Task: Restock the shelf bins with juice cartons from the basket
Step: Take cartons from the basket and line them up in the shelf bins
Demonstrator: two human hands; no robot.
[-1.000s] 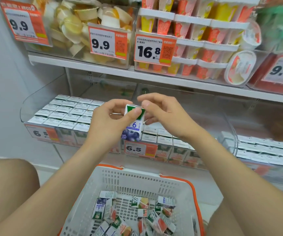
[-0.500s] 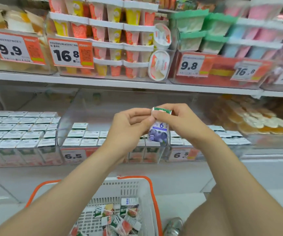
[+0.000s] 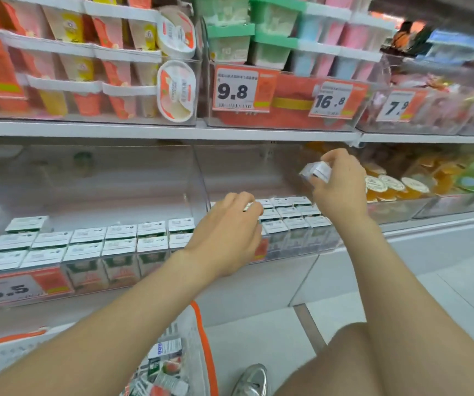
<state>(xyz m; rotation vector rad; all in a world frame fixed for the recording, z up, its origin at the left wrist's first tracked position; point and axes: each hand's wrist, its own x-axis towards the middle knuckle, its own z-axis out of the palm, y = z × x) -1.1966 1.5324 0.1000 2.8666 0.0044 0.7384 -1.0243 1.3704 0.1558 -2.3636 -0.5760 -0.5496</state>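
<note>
My right hand (image 3: 340,184) grips a small juice carton (image 3: 315,172), tilted, above the back of the right clear shelf bin (image 3: 301,241), which holds rows of white-topped cartons (image 3: 290,215). My left hand (image 3: 230,232) reaches over that bin's front left corner, fingers curled on the carton tops; whether it holds one I cannot tell. The middle bin (image 3: 93,247) to the left also holds rows of cartons. The white basket (image 3: 201,352) with an orange rim stands at the bottom, with several loose cartons (image 3: 164,367) inside.
The upper shelf (image 3: 158,130) carries bins of jelly cups with orange price tags such as 9.8 (image 3: 238,90). A bin of orange jelly cups (image 3: 395,190) stands right of the carton bin. My knee (image 3: 344,361) and a shoe (image 3: 253,381) are at the bottom right.
The view swung right. My right hand carried the blueberry carton up and right over the right bin. My left hand let go of it and dropped onto the carton tops.
</note>
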